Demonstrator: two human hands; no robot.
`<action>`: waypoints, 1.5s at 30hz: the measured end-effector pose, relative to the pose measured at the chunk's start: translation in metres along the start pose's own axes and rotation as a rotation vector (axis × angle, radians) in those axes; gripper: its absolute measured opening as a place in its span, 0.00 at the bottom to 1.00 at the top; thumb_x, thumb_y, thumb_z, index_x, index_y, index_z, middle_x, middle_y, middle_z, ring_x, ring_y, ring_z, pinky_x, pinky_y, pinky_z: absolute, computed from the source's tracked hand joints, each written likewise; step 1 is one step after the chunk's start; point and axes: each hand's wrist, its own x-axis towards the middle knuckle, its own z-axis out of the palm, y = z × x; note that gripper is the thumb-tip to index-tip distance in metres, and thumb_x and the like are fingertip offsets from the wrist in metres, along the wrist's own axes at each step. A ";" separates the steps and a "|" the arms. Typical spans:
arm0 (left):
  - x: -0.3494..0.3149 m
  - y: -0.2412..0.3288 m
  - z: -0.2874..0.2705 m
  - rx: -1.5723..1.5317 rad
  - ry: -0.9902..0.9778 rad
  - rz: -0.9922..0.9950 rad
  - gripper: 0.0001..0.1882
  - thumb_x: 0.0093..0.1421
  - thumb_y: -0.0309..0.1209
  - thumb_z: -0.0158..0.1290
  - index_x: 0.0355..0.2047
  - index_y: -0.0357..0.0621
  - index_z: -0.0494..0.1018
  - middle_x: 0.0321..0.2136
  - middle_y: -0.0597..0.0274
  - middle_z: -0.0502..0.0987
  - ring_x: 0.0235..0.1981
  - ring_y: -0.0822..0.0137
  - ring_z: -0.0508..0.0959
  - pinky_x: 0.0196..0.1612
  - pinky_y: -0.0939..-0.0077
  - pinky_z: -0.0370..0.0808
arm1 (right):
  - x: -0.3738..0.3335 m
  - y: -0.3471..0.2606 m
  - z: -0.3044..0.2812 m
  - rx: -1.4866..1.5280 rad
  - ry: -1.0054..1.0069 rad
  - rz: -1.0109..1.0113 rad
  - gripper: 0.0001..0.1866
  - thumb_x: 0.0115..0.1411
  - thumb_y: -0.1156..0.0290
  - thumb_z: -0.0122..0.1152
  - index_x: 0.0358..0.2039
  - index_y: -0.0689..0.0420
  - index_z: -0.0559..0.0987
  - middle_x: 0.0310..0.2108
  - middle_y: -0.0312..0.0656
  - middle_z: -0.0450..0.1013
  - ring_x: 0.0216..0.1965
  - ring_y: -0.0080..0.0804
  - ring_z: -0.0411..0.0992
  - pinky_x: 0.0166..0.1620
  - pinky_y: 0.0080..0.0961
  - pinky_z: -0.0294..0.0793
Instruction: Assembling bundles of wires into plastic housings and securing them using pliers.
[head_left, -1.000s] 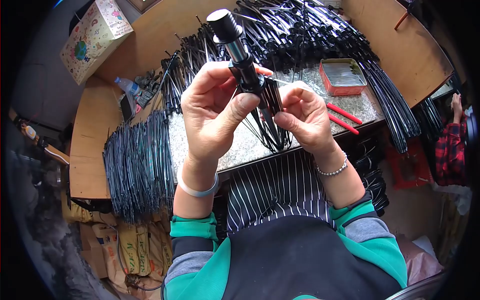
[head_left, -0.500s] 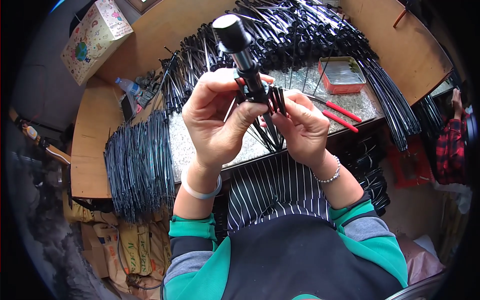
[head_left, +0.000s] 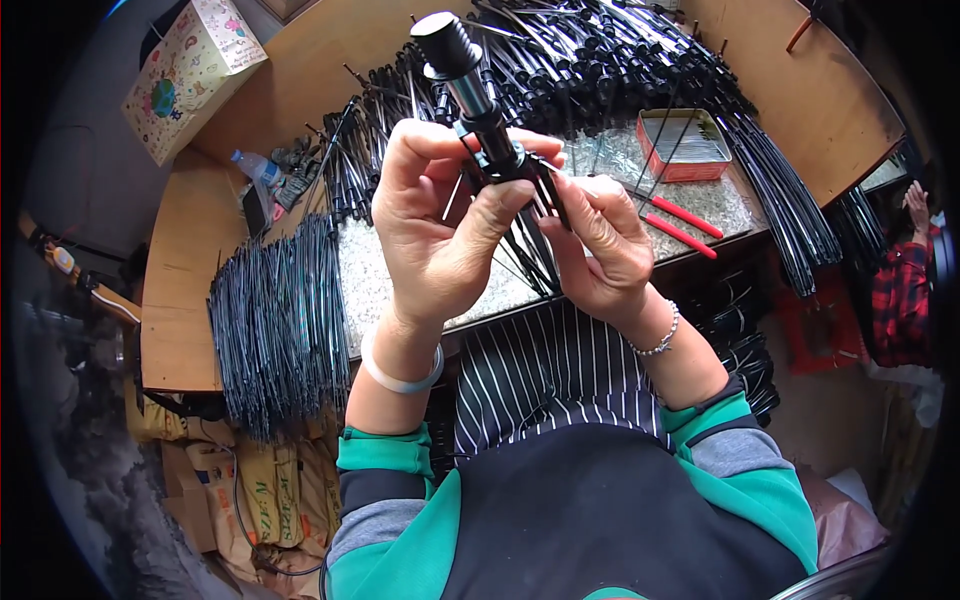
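Note:
Held up over the worktable is an umbrella frame [head_left: 470, 97], a shiny metal shaft with a wide black end on top and thin black ribs hanging below. My left hand [head_left: 437, 225] grips its black hub between thumb and fingers. Close beside it, my right hand [head_left: 612, 245] pinches a black rib at the hub; the fingertips partly hide the joint. Pliers with red handles [head_left: 684, 234] lie on the table just right of my right hand. Behind them stands a red tin [head_left: 690, 170] of thin metal wires.
Umbrella shafts [head_left: 560, 75] are heaped across the back of the table. Black ribs lie bundled at the left [head_left: 280, 330] and right [head_left: 780, 200]. A plastic bottle [head_left: 257, 168] and a printed box [head_left: 195, 80] are at far left. Another person's red checked sleeve [head_left: 900, 300] shows at right.
The umbrella frame has shifted slightly up and left, its top tilting further left. My right hand has moved a little left, still pinching at the hub.

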 end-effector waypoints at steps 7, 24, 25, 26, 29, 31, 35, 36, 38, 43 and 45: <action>0.001 -0.001 -0.005 0.042 -0.064 0.045 0.17 0.52 0.13 0.51 0.38 0.40 0.58 0.36 0.43 0.74 0.40 0.60 0.77 0.43 0.69 0.76 | -0.003 0.005 0.000 0.137 -0.034 0.040 0.22 0.52 0.84 0.55 0.50 0.63 0.71 0.38 0.47 0.70 0.35 0.35 0.71 0.36 0.24 0.72; -0.001 -0.006 0.004 0.144 0.083 0.129 0.18 0.49 0.12 0.55 0.38 0.36 0.63 0.35 0.46 0.76 0.38 0.61 0.78 0.41 0.71 0.78 | 0.001 0.003 -0.001 -0.064 -0.103 -0.059 0.23 0.53 0.84 0.52 0.51 0.69 0.67 0.39 0.51 0.71 0.37 0.39 0.72 0.40 0.27 0.72; -0.001 -0.006 0.005 0.185 0.104 0.124 0.18 0.48 0.12 0.55 0.38 0.36 0.63 0.35 0.46 0.76 0.38 0.62 0.78 0.41 0.72 0.77 | 0.002 0.001 0.000 -0.085 -0.104 -0.042 0.24 0.53 0.84 0.52 0.52 0.69 0.65 0.40 0.52 0.71 0.38 0.40 0.72 0.40 0.28 0.72; -0.001 -0.005 0.006 0.225 0.124 0.119 0.18 0.48 0.13 0.56 0.38 0.36 0.63 0.34 0.46 0.76 0.37 0.63 0.78 0.41 0.72 0.77 | 0.003 0.000 0.001 -0.106 -0.105 -0.024 0.25 0.53 0.83 0.53 0.53 0.70 0.64 0.40 0.53 0.70 0.38 0.41 0.72 0.40 0.29 0.73; 0.000 -0.008 0.008 0.184 0.103 0.162 0.18 0.48 0.13 0.57 0.37 0.36 0.64 0.34 0.47 0.76 0.37 0.64 0.78 0.41 0.73 0.77 | 0.001 -0.001 0.007 -0.175 -0.075 -0.033 0.27 0.53 0.83 0.53 0.55 0.70 0.62 0.41 0.54 0.70 0.38 0.43 0.73 0.38 0.31 0.73; -0.001 -0.009 0.009 0.210 0.120 0.166 0.18 0.48 0.13 0.57 0.38 0.35 0.64 0.34 0.47 0.76 0.36 0.65 0.78 0.41 0.74 0.77 | -0.001 -0.002 0.008 -0.165 -0.073 -0.016 0.28 0.53 0.82 0.53 0.55 0.70 0.61 0.42 0.55 0.70 0.38 0.44 0.73 0.38 0.31 0.74; -0.001 -0.009 0.018 0.344 0.202 0.166 0.19 0.48 0.14 0.57 0.39 0.34 0.63 0.35 0.48 0.76 0.36 0.66 0.78 0.41 0.76 0.76 | 0.000 0.000 0.013 -0.239 0.009 -0.063 0.28 0.53 0.77 0.55 0.55 0.67 0.63 0.38 0.52 0.71 0.34 0.43 0.73 0.32 0.30 0.74; -0.002 -0.009 0.022 0.389 0.220 0.173 0.19 0.50 0.16 0.57 0.40 0.33 0.62 0.35 0.49 0.76 0.37 0.67 0.77 0.42 0.77 0.75 | -0.001 -0.002 0.014 -0.238 0.009 -0.064 0.28 0.53 0.77 0.55 0.55 0.67 0.63 0.38 0.52 0.71 0.34 0.43 0.73 0.32 0.30 0.74; -0.002 -0.012 0.029 0.431 0.237 0.200 0.17 0.52 0.16 0.55 0.40 0.33 0.62 0.35 0.48 0.76 0.37 0.65 0.78 0.42 0.77 0.75 | -0.002 -0.008 0.013 -0.214 -0.020 0.038 0.27 0.52 0.79 0.55 0.54 0.68 0.64 0.35 0.51 0.72 0.32 0.43 0.73 0.33 0.30 0.74; -0.004 0.002 0.042 0.583 0.001 0.388 0.42 0.52 0.20 0.49 0.61 0.36 0.35 0.59 0.40 0.47 0.62 0.58 0.52 0.62 0.65 0.54 | -0.002 -0.003 0.005 0.214 0.003 0.285 0.23 0.56 0.82 0.52 0.53 0.69 0.64 0.37 0.52 0.73 0.34 0.37 0.75 0.39 0.26 0.74; -0.017 0.047 0.022 0.712 -0.048 0.430 0.39 0.57 0.23 0.45 0.63 0.45 0.35 0.61 0.45 0.45 0.61 0.59 0.53 0.63 0.64 0.52 | 0.001 0.000 -0.003 0.606 -0.089 0.571 0.22 0.59 0.81 0.48 0.55 0.68 0.61 0.37 0.49 0.72 0.37 0.32 0.73 0.43 0.26 0.74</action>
